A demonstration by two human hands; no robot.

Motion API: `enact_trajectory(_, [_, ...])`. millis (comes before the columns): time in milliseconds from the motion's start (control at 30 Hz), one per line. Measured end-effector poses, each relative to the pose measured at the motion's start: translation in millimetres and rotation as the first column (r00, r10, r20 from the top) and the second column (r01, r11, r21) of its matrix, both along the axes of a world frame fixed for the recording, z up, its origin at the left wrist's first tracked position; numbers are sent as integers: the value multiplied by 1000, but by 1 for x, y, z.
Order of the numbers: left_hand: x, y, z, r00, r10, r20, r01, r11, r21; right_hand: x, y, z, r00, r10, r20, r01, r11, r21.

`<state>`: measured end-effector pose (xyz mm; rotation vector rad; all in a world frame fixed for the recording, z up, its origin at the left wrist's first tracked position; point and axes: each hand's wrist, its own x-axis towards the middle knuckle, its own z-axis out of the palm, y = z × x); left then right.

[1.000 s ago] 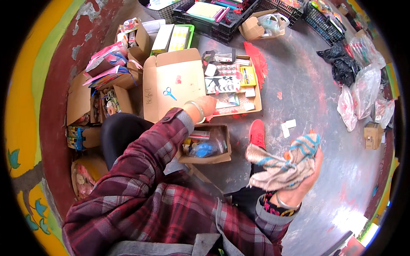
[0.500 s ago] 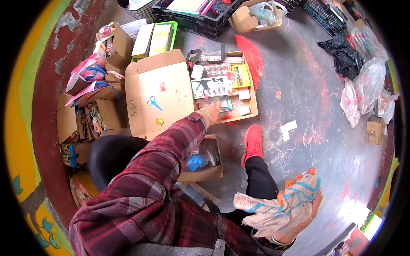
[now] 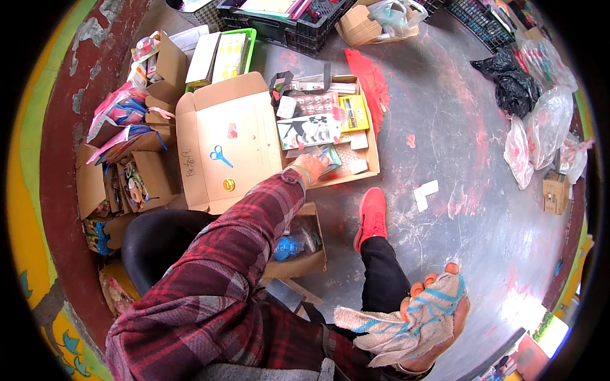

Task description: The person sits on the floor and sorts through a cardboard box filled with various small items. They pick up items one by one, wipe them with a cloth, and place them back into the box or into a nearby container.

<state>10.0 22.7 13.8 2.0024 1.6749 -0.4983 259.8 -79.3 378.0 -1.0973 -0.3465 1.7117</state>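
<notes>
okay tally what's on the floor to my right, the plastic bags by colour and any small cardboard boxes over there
Black plastic bag: 1
Clear plastic bags: 3
Small cardboard box: 1
Total: 5

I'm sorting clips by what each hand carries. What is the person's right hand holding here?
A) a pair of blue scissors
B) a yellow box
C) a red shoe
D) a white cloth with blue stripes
D: the right hand grips a crumpled white cloth with blue stripes low in the view, while the left hand reaches into the open cardboard box.
</notes>
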Motion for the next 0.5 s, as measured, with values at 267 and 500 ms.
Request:
enact_trajectory(267, [-14, -5, 4, 970, 210, 121, -202, 977, -72, -5, 0, -3, 999, 30, 43, -30, 1000, -4])
enact_trajectory(500, [-39, -10, 65, 256, 590, 765, -623, 706, -336, -28, -6, 14, 983, 32, 178, -50, 994, 92])
